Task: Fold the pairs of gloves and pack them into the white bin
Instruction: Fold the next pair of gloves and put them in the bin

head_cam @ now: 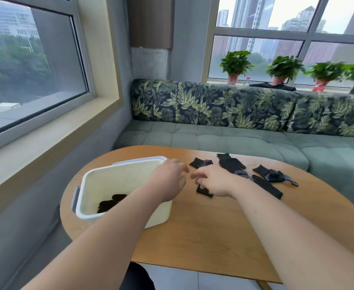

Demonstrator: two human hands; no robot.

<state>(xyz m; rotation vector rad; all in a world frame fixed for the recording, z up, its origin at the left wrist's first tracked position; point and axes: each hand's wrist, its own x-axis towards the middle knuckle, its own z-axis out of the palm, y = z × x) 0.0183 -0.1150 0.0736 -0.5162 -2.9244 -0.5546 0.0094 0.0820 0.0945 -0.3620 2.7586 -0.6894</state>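
Observation:
A white bin [92, 178] stands on the left of the wooden table [213, 237], with folded black gloves [112, 203] lying on its bottom. My left hand [167, 181] hovers over the bin's right rim, fingers relaxed and empty. My right hand [213, 181] rests over a black glove [203, 191] on the table, fingers spread; its grip is hidden. Several loose black gloves lie further right: one small piece [200, 162], one long glove [230, 163], one bunched glove [274, 174] and one flat glove [268, 186].
A green tufted sofa [234, 143] with leaf-print cushions runs behind the table. Potted plants [235, 65] stand on the window sill beyond it. A wall with a large window is on the left.

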